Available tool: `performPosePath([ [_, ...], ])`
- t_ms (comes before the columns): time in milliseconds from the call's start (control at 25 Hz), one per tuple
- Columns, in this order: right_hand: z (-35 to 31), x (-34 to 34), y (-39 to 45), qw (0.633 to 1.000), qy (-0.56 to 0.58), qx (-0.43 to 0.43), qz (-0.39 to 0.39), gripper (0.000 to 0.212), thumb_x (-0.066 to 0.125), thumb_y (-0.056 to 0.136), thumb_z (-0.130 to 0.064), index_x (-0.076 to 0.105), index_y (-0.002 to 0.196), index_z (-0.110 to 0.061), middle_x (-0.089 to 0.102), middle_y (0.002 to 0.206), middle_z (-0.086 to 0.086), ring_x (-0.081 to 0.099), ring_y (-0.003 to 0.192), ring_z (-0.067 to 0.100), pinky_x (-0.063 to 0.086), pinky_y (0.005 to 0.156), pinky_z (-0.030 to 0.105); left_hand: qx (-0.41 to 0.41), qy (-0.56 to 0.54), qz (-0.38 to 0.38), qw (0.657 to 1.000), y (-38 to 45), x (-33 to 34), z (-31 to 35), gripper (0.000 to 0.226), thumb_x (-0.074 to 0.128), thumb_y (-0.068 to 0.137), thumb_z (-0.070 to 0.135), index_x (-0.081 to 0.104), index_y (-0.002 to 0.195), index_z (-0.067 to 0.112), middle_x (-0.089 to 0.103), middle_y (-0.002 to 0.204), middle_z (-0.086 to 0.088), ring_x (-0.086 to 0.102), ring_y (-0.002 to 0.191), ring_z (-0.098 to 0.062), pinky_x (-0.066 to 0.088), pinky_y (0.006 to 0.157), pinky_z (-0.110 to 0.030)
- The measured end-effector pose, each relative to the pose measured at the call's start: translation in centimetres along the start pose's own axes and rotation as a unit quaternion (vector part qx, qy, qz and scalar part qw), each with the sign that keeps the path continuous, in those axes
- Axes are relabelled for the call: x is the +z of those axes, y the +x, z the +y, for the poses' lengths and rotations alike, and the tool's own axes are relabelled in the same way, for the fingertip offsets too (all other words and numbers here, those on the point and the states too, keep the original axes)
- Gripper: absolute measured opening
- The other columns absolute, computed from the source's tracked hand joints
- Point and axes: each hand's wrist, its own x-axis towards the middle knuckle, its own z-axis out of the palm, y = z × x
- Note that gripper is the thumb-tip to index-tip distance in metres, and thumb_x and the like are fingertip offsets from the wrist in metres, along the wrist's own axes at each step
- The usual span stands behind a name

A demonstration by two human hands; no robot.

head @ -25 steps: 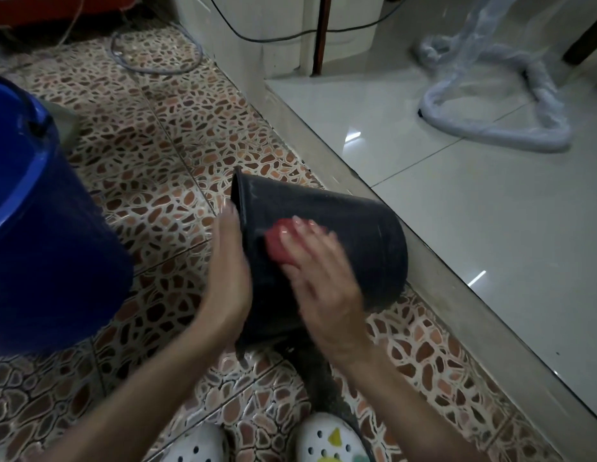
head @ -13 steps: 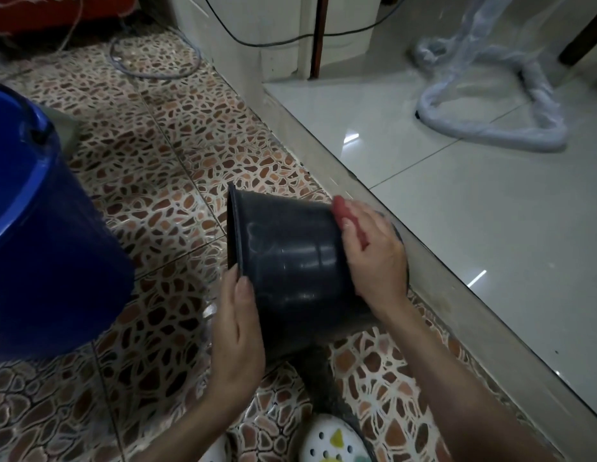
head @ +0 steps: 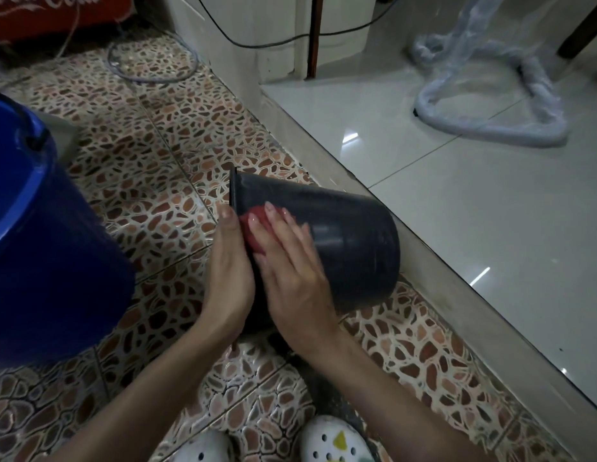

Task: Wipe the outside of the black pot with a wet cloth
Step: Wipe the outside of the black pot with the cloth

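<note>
1. One pebble-patterned tile floor, bounded from 12 to 5 o'clock by a step up to one pale glossy tile floor.
2. One blue bucket at 9 o'clock.
3. One black pot at centre, lying on its side, rim toward 10 o'clock, base toward 3 o'clock.
4. One red crate at 11 o'clock; white script partly readable, "Coca-Cola".
5. Two white clogs at 6 o'clock.
6. Left hand: fingers straight, against the pot's rim.
7. Right hand: fingers spread flat, pressing one red cloth on the pot wall near the rim.
</note>
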Motion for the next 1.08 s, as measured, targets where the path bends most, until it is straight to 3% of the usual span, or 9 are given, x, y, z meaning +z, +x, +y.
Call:
performPosePath([
  [120,1.4,-0.2,2.6,0.994,-0.053,0.093,0.003,0.047,0.031,0.103,-0.038,0.044,0.145,-0.023,0.042,0.153,-0.003,0.035,0.143,0.014,0.005,0.122,0.054,0.029,0.005,0.011,1.0,-1.9,0.0,-1.2,0.05,0.024,0.101,0.059,0.054,0.134,0.036,0.063,0.129,0.017,0.056,0.125,0.003,0.043,0.11,-0.031],
  [280,6.3,-2.9,2.5,0.977,-0.07,0.2,0.024,0.043,0.033,0.101,-0.042,0.053,0.137,-0.03,0.054,0.141,-0.009,0.047,0.131,0.01,-0.001,0.122,0.05,0.006,0.015,0.007,1.0,-5.4,-0.8,-3.6,0.06,0.025,0.102,0.058,0.051,0.134,0.014,0.061,0.127,-0.001,0.057,0.122,-0.02,0.051,0.102,-0.038],
  [440,10.8,-5.9,0.3,0.953,-0.031,0.289,0.085,0.036,0.041,0.103,-0.032,0.057,0.134,-0.026,0.057,0.136,-0.006,0.05,0.125,0.013,0.028,0.117,0.048,-0.029,0.035,-0.025,0.999,-7.3,-1.8,-4.7,0.076,0.03,0.089,0.075,0.042,0.147,0.026,0.05,0.146,0.001,0.045,0.138,-0.017,0.04,0.111,-0.052],
  [600,10.3,-5.6,-1.4,0.949,-0.012,0.293,0.118,0.037,0.046,0.102,-0.025,0.056,0.137,-0.021,0.054,0.14,-0.002,0.049,0.126,0.013,0.035,0.102,0.023,-0.013,0.001,-0.059,0.998,-4.2,-2.3,-1.3,0.039,0.04,0.097,0.054,0.047,0.134,0.044,0.065,0.121,0.019,0.063,0.112,-0.004,0.052,0.093,-0.045],
  [680,10.0,-5.0,-1.5,0.954,-0.005,0.279,0.109,0.037,0.045,0.102,-0.024,0.054,0.138,-0.021,0.053,0.141,-0.001,0.048,0.127,0.013,0.037,0.106,0.026,-0.01,0.023,-0.018,1.0,-0.8,-2.0,0.7,0.041,0.033,0.104,0.052,0.054,0.132,0.03,0.065,0.119,0.014,0.062,0.111,-0.006,0.049,0.1,-0.046],
  [800,9.7,-5.7,-0.1,0.936,0.018,0.314,0.16,0.036,0.044,0.103,-0.024,0.055,0.137,-0.019,0.056,0.137,0.001,0.052,0.124,0.017,0.045,0.106,0.043,0.003,0.004,0.01,1.0,0.8,-1.0,1.7,0.038,0.027,0.106,0.047,0.061,0.115,0.033,0.066,0.112,0.019,0.062,0.103,0.011,0.048,0.098,-0.023],
  [920,5.6,-5.1,-0.4,0.965,0.055,0.208,0.15,0.036,0.042,0.104,-0.025,0.053,0.138,-0.02,0.053,0.143,-0.001,0.049,0.132,0.017,0.042,0.11,0.044,-0.026,-0.011,0.053,0.998,-0.1,-0.5,1.4,0.026,0.025,0.106,0.047,0.048,0.119,0.042,0.05,0.107,0.037,0.049,0.096,0.025,0.038,0.089,-0.007],
  [1000,1.6,-2.8,-1.8,0.997,0.033,0.041,0.064,0.037,0.041,0.105,-0.023,0.051,0.14,-0.016,0.049,0.148,0.002,0.042,0.14,0.019,0.031,0.118,0.044,-0.048,-0.026,0.063,0.997,0.1,-0.6,1.2,0.05,0.025,0.102,0.058,0.043,0.142,0.035,0.043,0.134,0.033,0.041,0.124,0.014,0.033,0.11,-0.019],
  [1080,-0.5,-0.3,-1.9,0.999,-0.006,-0.035,0.028,0.039,0.036,0.106,-0.024,0.049,0.142,-0.012,0.047,0.149,0.006,0.038,0.143,0.021,0.023,0.121,0.046,-0.046,0.001,0.076,0.996,-0.3,-0.5,1.0,0.061,0.023,0.101,0.061,0.039,0.15,0.028,0.041,0.152,0.017,0.036,0.142,-0.002,0.028,0.119,-0.031],
])
